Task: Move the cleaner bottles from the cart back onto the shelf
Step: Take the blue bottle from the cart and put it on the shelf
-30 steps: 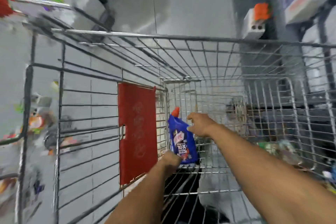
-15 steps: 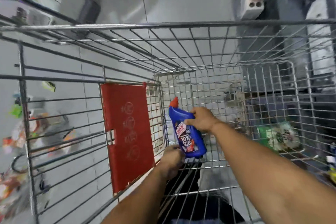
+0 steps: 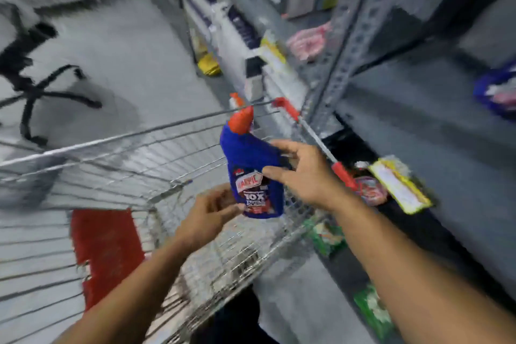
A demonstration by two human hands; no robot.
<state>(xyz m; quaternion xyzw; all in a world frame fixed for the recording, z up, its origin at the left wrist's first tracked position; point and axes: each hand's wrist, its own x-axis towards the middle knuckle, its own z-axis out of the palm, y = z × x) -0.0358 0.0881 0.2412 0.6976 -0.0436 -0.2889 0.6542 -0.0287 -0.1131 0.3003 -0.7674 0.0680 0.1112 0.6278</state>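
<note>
A blue cleaner bottle point(image 3: 252, 170) with an orange-red cap and a red-and-white label is held upright above the wire cart point(image 3: 117, 153). My right hand point(image 3: 304, 173) grips its upper body from the right. My left hand point(image 3: 212, 209) holds its bottom from below and the left. The grey metal shelf point(image 3: 405, 109) stands to the right of the cart, its middle board mostly bare. The whole view is motion-blurred.
A red flap point(image 3: 106, 243) hangs inside the cart, and the red-tipped cart handle point(image 3: 315, 137) lies against the shelf. Packets point(image 3: 396, 187) sit on the lower shelf, a blue item point(image 3: 497, 89) at far right. An office chair base point(image 3: 42, 95) stands on the floor at left.
The bottle has been lifted out of the cart's bottom to above its rim. My view has swung right, bringing the shelf into sight.
</note>
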